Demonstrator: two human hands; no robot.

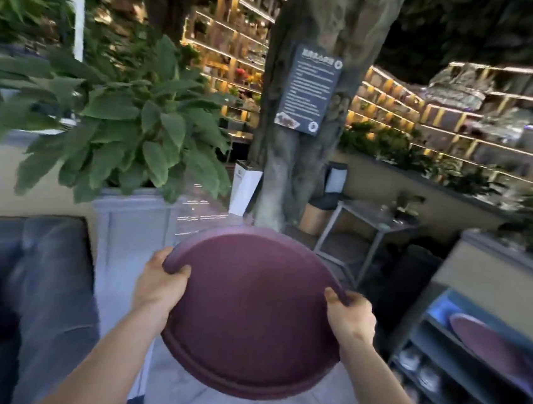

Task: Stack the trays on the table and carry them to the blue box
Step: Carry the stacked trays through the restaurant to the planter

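Observation:
A stack of round maroon trays (253,312) hangs in the air in front of me, over the floor. My left hand (159,284) grips its left rim with the thumb on top. My right hand (350,316) grips the right rim the same way. At least two rims show along the stack's near edge. At the lower right stands a blue box (441,310) on a shelf unit, with another maroon tray (489,350) lying in it. The view is blurred by motion.
A dark sofa (20,274) is at the left, beside a grey planter (131,220) with large leaves. A tree trunk (294,139) with a sign rises straight ahead. A small metal table (371,222) stands beyond the trays. The shelf unit (443,385) holds dishes.

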